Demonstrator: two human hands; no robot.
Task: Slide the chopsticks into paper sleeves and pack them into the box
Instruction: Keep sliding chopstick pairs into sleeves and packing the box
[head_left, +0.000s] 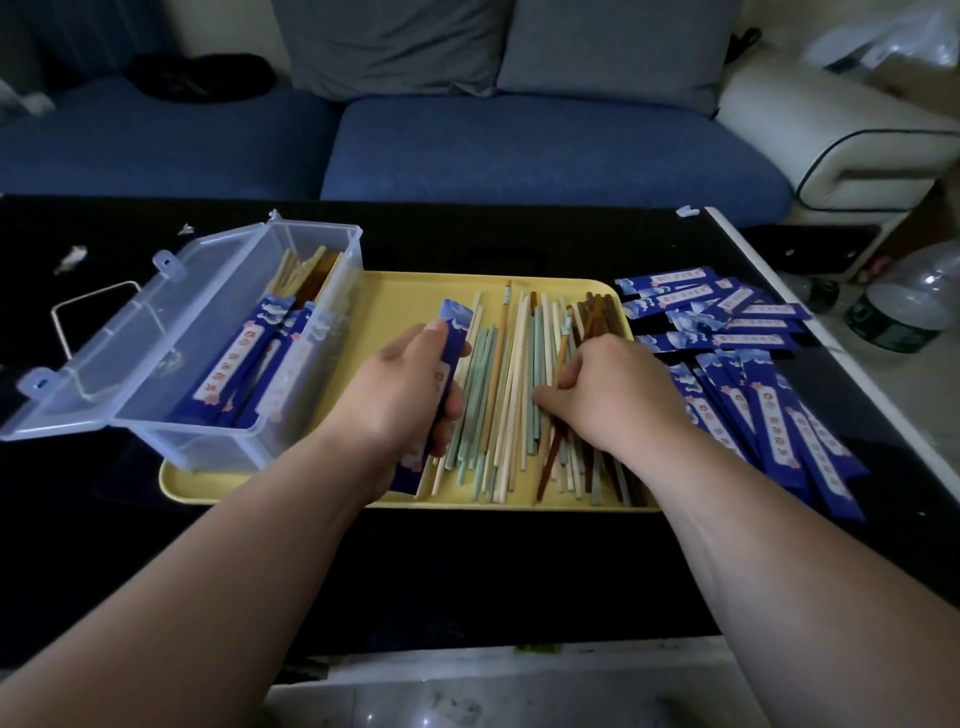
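Note:
A yellow tray (400, 291) holds several loose chopsticks (511, 384) in pale wood, green and brown. My left hand (400, 387) grips one blue paper sleeve (453, 332) lengthwise over the tray's left part. My right hand (608, 395) lies on the chopstick pile, its fingers curled round a brown chopstick (563, 351). A clear plastic box (249, 343) with its lid open stands on the tray's left end and holds several sleeved chopsticks (244, 364). Several empty blue sleeves (753, 384) lie on the black table right of the tray.
The black table (467, 571) ends at a white edge on the right. A blue sofa (519, 150) stands behind it. Plastic bottles (904, 306) stand on the floor at the right. Small white scraps (70, 257) lie at the table's far left.

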